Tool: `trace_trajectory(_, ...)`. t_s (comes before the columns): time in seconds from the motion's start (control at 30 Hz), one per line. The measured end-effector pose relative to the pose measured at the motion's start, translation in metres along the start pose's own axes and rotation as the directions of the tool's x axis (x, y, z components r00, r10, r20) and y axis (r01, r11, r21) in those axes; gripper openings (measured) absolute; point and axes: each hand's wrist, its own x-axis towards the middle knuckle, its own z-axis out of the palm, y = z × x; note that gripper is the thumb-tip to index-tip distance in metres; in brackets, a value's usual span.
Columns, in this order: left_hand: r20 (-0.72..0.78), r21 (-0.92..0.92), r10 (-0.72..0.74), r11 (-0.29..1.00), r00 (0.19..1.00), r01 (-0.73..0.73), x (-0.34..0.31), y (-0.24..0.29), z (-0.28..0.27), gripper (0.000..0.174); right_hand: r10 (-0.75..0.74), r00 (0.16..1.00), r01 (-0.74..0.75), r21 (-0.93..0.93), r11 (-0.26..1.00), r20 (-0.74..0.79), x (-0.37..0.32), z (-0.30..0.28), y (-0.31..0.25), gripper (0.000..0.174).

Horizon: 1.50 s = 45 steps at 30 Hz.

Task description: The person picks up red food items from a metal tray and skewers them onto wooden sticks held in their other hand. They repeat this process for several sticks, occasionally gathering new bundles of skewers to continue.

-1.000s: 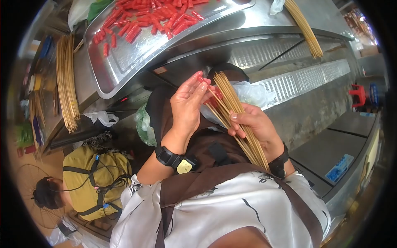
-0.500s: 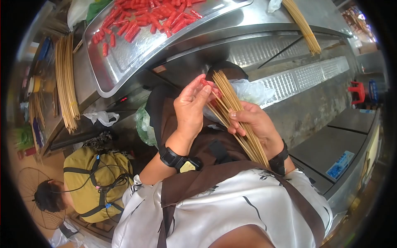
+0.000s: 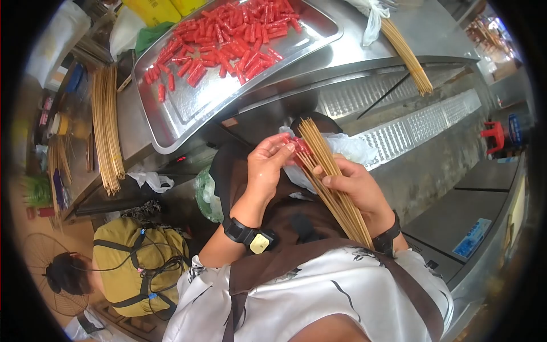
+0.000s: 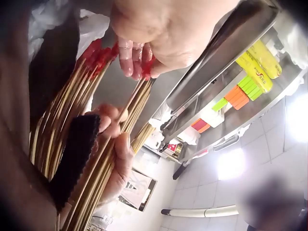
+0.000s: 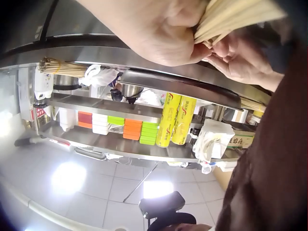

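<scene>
In the head view the left hand (image 3: 266,171) pinches a red piece (image 3: 286,140) between thumb and fingers, at the tip of a thin stick. The right hand (image 3: 358,191) grips a bundle of bamboo sticks (image 3: 327,162) whose upper ends fan out. Several red pieces (image 3: 302,149) sit on stick ends beside the bundle. The left wrist view shows the left hand (image 4: 156,33) with its fingertips on a red piece (image 4: 147,68) atop a stick, above the right hand (image 4: 118,163). In the right wrist view, the right hand (image 5: 159,29) is curled round the pale sticks (image 5: 236,17).
A metal tray (image 3: 171,126) holding many red pieces lies on the steel counter ahead. More stick bundles rest at the left (image 3: 106,128) and upper right (image 3: 407,56). A person with a yellow-green backpack (image 3: 139,265) is at lower left. A red stool (image 3: 493,137) stands far right.
The head view has shifted, so the tray and both hands appear lower. The left hand still pinches at the stick tips, and the right hand keeps its grip on the bundle.
</scene>
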Motion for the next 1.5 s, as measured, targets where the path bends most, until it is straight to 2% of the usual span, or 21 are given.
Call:
trace_trajectory(0.17,0.059,0.212,0.096,0.971,0.994,-0.106,0.013,0.000,0.010,0.029,0.090,0.996,-0.089,-0.071,0.993,0.011,-0.007,-0.005,-0.017,0.019)
trace_trajectory(0.2,0.057,0.213,0.098,0.971,0.994,-0.108,0.019,-0.008,0.007,0.029,0.119,0.990,-0.124,0.059,0.991,0.072,-0.009,-0.008,-0.021,0.019)
trace_trajectory(0.23,0.078,0.370,0.199,0.904,0.977,-0.214,0.024,-0.011,0.008,0.030,0.140,0.981,-0.164,0.186,0.969,0.137,-0.009,-0.010,-0.024,0.020)
trace_trajectory(0.27,0.117,0.514,0.290,0.801,0.950,-0.308,0.027,-0.013,0.009,0.032,0.139,0.981,-0.164,0.185,0.969,0.138,-0.008,-0.007,-0.023,0.020)
trace_trajectory(0.33,0.121,0.519,0.242,0.812,0.963,-0.269,0.024,-0.013,0.010,0.033,0.209,0.971,-0.235,0.295,0.926,0.116,-0.004,0.000,-0.019,0.021)
trace_trajectory(0.4,0.096,0.638,0.440,0.661,0.893,-0.395,0.023,-0.011,0.011,0.032,0.201,0.969,-0.239,0.349,0.906,0.142,0.000,-0.006,-0.014,0.020)
trace_trajectory(0.43,0.128,0.671,0.591,0.540,0.796,-0.509,0.024,-0.007,0.013,0.026,0.194,0.971,-0.231,0.351,0.907,0.137,0.001,-0.007,-0.010,0.020)
trace_trajectory(0.47,0.126,0.673,0.586,0.542,0.800,-0.503,0.024,-0.004,0.014,0.026,0.190,0.973,-0.226,0.354,0.907,0.135,0.002,-0.008,-0.007,0.020)
trace_trajectory(0.53,0.049,0.307,0.264,0.914,0.963,-0.266,0.016,0.010,0.020,0.023,0.188,0.969,-0.235,0.343,0.910,0.163,0.003,-0.009,-0.003,0.020)
trace_trajectory(0.57,0.060,0.177,0.156,0.970,0.986,-0.164,0.012,0.020,0.025,0.019,0.177,0.966,-0.232,0.324,0.917,0.191,0.004,-0.009,-0.003,0.020)
trace_trajectory(0.67,0.067,0.094,0.030,0.995,0.997,-0.036,0.013,0.023,0.019,0.017,0.183,0.962,-0.241,0.316,0.918,0.201,0.005,-0.010,-0.002,0.021)
trace_trajectory(0.8,0.060,0.078,0.018,0.997,0.998,-0.022,0.012,0.020,0.010,0.013,0.197,0.960,-0.252,0.303,0.919,0.199,0.004,-0.008,-0.004,0.020)
trace_trajectory(0.87,0.053,0.086,-0.012,0.996,0.999,0.007,0.009,0.025,0.008,0.013,0.213,0.970,-0.240,0.297,0.924,0.119,0.003,-0.008,-0.004,0.018)
trace_trajectory(1.07,0.102,0.148,0.001,0.989,0.995,-0.016,0.006,0.048,0.001,0.014,0.201,0.961,-0.251,0.290,0.923,0.191,0.007,-0.009,-0.002,0.013)
trace_trajectory(1.17,0.170,0.471,0.005,0.878,0.985,-0.086,-0.003,0.086,-0.001,0.015,0.204,0.967,-0.243,0.305,0.921,0.155,0.007,-0.007,-0.007,0.010)
trace_trajectory(1.2,0.154,0.506,0.094,0.847,0.984,-0.160,-0.008,0.100,-0.003,0.014,0.197,0.966,-0.241,0.309,0.920,0.165,0.007,-0.007,-0.008,0.010)
trace_trajectory(1.27,0.023,0.649,0.202,0.742,0.979,-0.168,-0.011,0.142,-0.003,0.014,0.207,0.968,-0.242,0.327,0.913,0.139,0.006,-0.009,-0.008,0.010)
trace_trajectory(1.33,0.023,0.847,0.572,0.425,0.820,-0.320,0.008,0.162,-0.022,0.019,0.209,0.969,-0.244,0.350,0.904,0.135,0.007,-0.009,-0.007,0.009)
trace_trajectory(1.4,0.071,0.984,0.667,0.077,0.741,-0.164,0.017,0.190,-0.026,0.021,0.216,0.968,-0.249,0.357,0.900,0.131,0.008,-0.010,-0.007,0.008)
trace_trajectory(1.47,0.110,0.987,0.688,0.011,0.718,-0.162,0.030,0.202,-0.030,0.024,0.211,0.969,-0.243,0.361,0.901,0.125,0.011,-0.011,-0.007,0.008)
trace_trajectory(1.5,0.081,0.993,0.601,0.022,0.795,-0.117,0.034,0.205,-0.030,0.024,0.218,0.969,-0.247,0.358,0.900,0.119,0.010,-0.012,-0.006,0.008)
